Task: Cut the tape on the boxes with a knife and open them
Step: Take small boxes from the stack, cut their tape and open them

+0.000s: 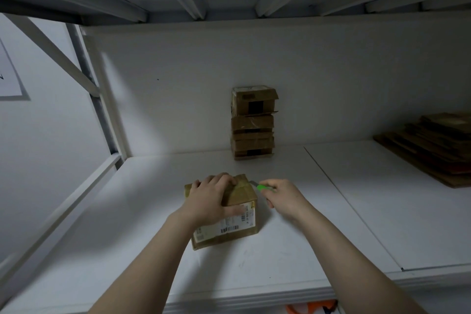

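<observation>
A small taped cardboard box (240,199) with a white shipping label stands on the white shelf (142,211) in front of me. My left hand (212,199) lies over its top, fingers curled over the far edge and thumb on the labelled front. My right hand (283,196) grips a green-handled knife (262,187) just right of the box. The blade tip points left and touches the box's top right edge by the tape.
A stack of three small cardboard boxes (252,122) stands against the back wall. Flattened cardboard (433,145) is piled at the far right of the shelf. A shelf deck hangs overhead, and a steel upright (102,99) stands at the left.
</observation>
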